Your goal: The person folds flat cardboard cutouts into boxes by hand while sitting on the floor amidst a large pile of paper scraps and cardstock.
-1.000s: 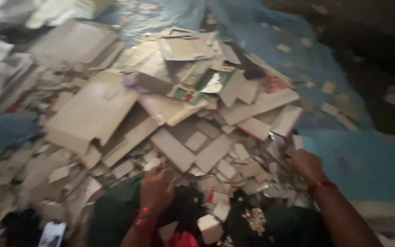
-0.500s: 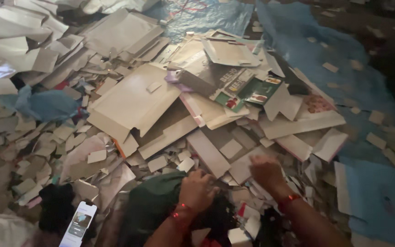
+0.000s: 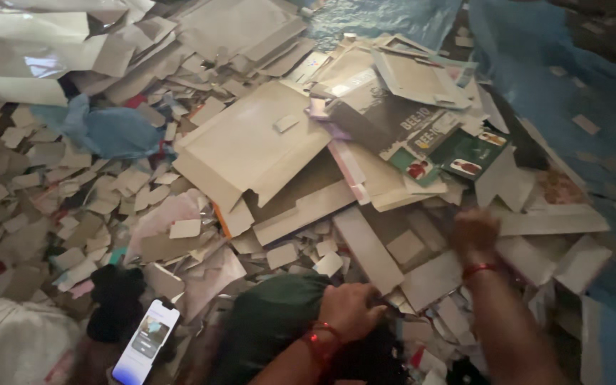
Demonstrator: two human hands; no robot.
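Now left hand fingers pinch the dark green bag mouth, right hand blurred over cardboard scraps, grip unclear.

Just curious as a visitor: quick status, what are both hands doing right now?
Left hand gripping dark green bag. Right hand blurred, over grey card pieces; grip unclear. Phone beside bag.

The view is swinging left and tipping down compared with a second ago, so the heap of cardboard pieces is now filling more of the picture and a lit phone is coming into sight at the lower left. The left hand is gripping the rim of the dark green sack, while the right hand is moving, blurred, across the scattered cardboard scraps.
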